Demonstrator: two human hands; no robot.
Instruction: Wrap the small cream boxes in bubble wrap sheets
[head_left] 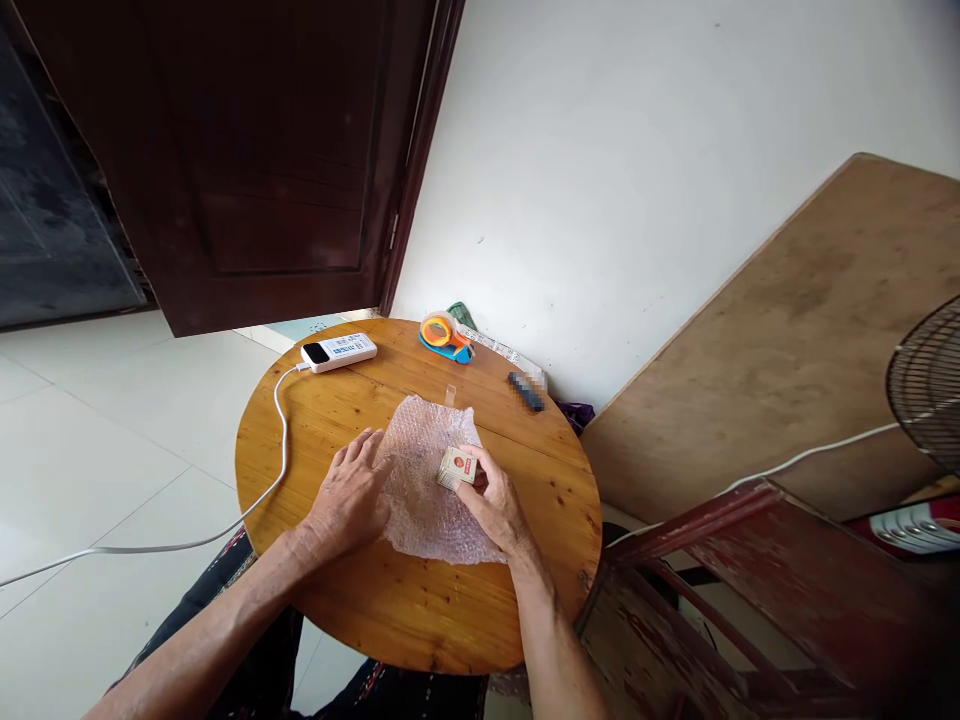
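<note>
Small box over bubble wrap

The left hand stretches out palm-down while the right hand curls, pinching.

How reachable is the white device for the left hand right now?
Probably yes: the left hand is open and seems to hold nothing, and only tabletop shows between it and the white device.

Both forearms are bare, as are the left hand and right hand. Dark, nearly black legwear shows below them, patterned with small white dots and reddish flecks.
</note>
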